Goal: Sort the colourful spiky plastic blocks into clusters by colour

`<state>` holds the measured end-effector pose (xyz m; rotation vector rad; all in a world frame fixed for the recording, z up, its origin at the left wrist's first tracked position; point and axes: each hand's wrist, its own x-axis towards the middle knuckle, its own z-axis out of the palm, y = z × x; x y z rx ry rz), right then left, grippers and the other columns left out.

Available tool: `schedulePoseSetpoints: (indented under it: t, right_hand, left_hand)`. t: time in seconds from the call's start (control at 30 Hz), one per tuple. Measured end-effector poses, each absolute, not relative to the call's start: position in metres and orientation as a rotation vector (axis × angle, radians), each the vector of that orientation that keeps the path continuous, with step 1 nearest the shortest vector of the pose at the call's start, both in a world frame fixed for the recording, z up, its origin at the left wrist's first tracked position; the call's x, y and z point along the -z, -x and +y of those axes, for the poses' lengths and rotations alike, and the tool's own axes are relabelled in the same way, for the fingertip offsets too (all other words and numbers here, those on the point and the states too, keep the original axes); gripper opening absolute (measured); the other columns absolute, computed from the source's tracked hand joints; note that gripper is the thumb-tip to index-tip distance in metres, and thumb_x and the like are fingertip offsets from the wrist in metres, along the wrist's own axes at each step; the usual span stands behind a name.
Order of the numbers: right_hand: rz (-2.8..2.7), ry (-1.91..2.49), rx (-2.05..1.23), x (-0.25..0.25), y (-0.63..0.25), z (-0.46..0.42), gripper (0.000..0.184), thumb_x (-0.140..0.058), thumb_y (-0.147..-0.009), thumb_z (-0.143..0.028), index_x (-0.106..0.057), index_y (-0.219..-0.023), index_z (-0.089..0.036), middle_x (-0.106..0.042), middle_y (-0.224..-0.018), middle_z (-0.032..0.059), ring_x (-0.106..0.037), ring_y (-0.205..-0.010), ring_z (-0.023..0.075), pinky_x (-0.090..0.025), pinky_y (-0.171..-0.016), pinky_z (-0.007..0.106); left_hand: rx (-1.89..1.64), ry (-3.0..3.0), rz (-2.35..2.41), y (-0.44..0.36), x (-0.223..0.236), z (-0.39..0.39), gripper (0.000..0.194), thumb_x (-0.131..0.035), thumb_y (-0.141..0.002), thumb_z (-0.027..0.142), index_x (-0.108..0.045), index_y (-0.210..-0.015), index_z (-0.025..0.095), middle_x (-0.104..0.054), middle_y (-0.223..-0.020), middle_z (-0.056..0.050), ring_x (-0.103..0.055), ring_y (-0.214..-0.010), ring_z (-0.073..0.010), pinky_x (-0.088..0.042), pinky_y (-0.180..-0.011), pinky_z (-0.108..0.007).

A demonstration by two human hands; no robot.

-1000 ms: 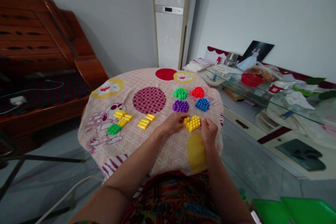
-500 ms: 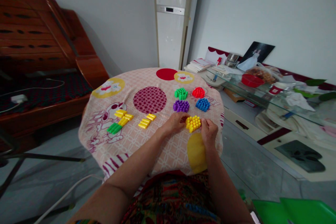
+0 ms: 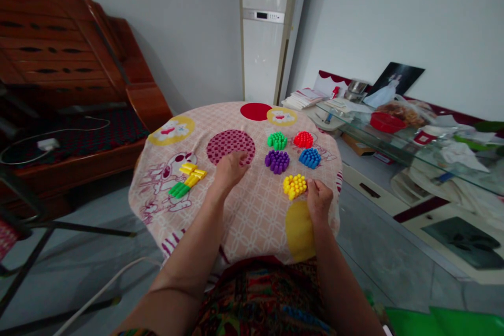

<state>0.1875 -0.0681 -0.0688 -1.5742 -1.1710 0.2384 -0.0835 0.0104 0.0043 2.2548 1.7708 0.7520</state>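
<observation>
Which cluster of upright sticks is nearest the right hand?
The yellow cluster, beside the right hand; the purple cluster, blue cluster, green cluster and red cluster stand farther away.

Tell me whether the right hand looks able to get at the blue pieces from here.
Likely yes: the right hand is at the right edge of the yellow pieces, and the blue pieces stand just beyond its fingers, with only tablecloth visible between.

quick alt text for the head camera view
A person's right hand is at a yellow cluster of small pieces on a patterned tablecloth, the left hand at its checked circle. Beyond: green cluster, red cluster, purple cluster, blue cluster; at left, yellow pieces and green pieces.
</observation>
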Motion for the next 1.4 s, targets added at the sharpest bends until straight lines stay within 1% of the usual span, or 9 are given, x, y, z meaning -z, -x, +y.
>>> schedulePoseSetpoints:
  t: [0.13,0.23,0.37,0.6,0.83,1.0,1.1,1.2,1.4]
  right_hand:
    - [-1.167,1.566,-0.25,0.068,-0.187,-0.068,0.036,-0.047,-0.089,-0.042,-0.055,-0.063,-0.019,-0.051,-0.056,-0.0017,-0.044,-0.055,0.0134,-0.029,-0.052,0.026]
    - [-1.163,1.564,-0.256,0.065,-0.185,-0.069,0.035,-0.047,-0.089,-0.042,-0.054,-0.063,-0.019,-0.051,-0.056,-0.0019,-0.044,-0.055,0.0135,-0.03,-0.053,0.026]
    - [-1.168,1.57,-0.236,0.062,-0.185,-0.069,0.035,-0.047,-0.088,-0.041,-0.052,-0.061,-0.019,-0.049,-0.055,-0.0028,-0.042,-0.055,0.0131,-0.03,-0.053,0.027]
    - [-1.17,1.566,-0.235,0.062,-0.185,-0.07,0.035,-0.046,-0.089,-0.04,-0.053,-0.062,-0.018,-0.05,-0.056,-0.0028,-0.041,-0.054,0.0125,-0.028,-0.053,0.026]
    - [-1.183,1.587,-0.188,0.06,-0.184,-0.07,0.035,-0.046,-0.088,-0.039,-0.05,-0.059,-0.019,-0.049,-0.054,-0.003,-0.042,-0.055,0.0127,-0.029,-0.054,0.027]
    - [-1.182,1.575,-0.226,0.061,-0.184,-0.07,0.036,-0.046,-0.089,-0.041,-0.053,-0.061,-0.019,-0.048,-0.054,-0.003,-0.041,-0.054,0.0128,-0.027,-0.052,0.027]
    - [-1.185,1.58,-0.227,0.061,-0.184,-0.07,0.036,-0.046,-0.089,-0.04,-0.053,-0.061,-0.019,-0.049,-0.054,-0.003,-0.04,-0.053,0.0124,-0.027,-0.052,0.027]
    - [-1.189,1.587,-0.199,0.06,-0.184,-0.07,0.036,-0.047,-0.089,-0.04,-0.052,-0.06,-0.019,-0.048,-0.054,-0.0032,-0.041,-0.054,0.0123,-0.028,-0.054,0.027]
    - [-1.173,1.577,-0.202,0.061,-0.184,-0.07,0.036,-0.047,-0.088,-0.039,-0.05,-0.059,-0.019,-0.045,-0.053,-0.004,-0.039,-0.053,0.0116,-0.025,-0.053,0.027]
  left_hand:
    - [-0.303,-2.23,1.995,0.109,-0.006,0.012,0.033,-0.062,-0.083,0.036,-0.069,-0.108,0.015,-0.071,-0.112,-0.013,-0.065,-0.103,-0.0288,-0.05,-0.085,-0.034]
    - [-0.129,-2.226,2.002,0.116,-0.004,0.011,0.029,-0.062,-0.083,0.04,-0.07,-0.101,0.019,-0.072,-0.109,-0.01,-0.065,-0.101,-0.0276,-0.049,-0.08,-0.032]
    - [-0.118,-2.197,1.987,0.112,-0.002,0.01,0.03,-0.064,-0.081,0.04,-0.068,-0.103,0.02,-0.072,-0.11,-0.008,-0.065,-0.101,-0.0256,-0.048,-0.08,-0.03]
    - [-0.198,-2.277,1.851,0.118,-0.007,0.0,0.049,-0.064,-0.083,0.04,-0.059,-0.127,0.019,-0.067,-0.125,-0.011,-0.062,-0.114,-0.0266,-0.045,-0.095,-0.034]
    - [-0.055,-2.209,1.815,0.139,-0.015,-0.018,0.065,-0.071,-0.071,0.033,-0.056,-0.134,0.021,-0.071,-0.113,-0.009,-0.067,-0.101,-0.0263,-0.049,-0.084,-0.032]
    - [-0.118,-2.215,1.803,0.134,-0.007,-0.021,0.067,-0.07,-0.071,0.028,-0.054,-0.136,0.022,-0.072,-0.112,-0.009,-0.066,-0.103,-0.0265,-0.048,-0.088,-0.034]
    - [-0.346,-2.229,1.793,0.115,-0.009,-0.023,0.056,-0.063,-0.078,0.024,-0.055,-0.133,0.019,-0.073,-0.109,-0.009,-0.068,-0.097,-0.0238,-0.049,-0.086,-0.032]
    - [-0.54,-2.282,1.692,0.08,-0.013,-0.024,0.039,-0.054,-0.082,0.018,-0.064,-0.12,0.015,-0.073,-0.103,-0.009,-0.069,-0.091,-0.0212,-0.05,-0.083,-0.03]
    - [-0.506,-2.385,1.477,0.01,0.0,-0.023,0.028,-0.058,-0.079,0.016,-0.069,-0.105,0.015,-0.074,-0.094,-0.009,-0.069,-0.087,-0.0217,-0.051,-0.079,-0.029]
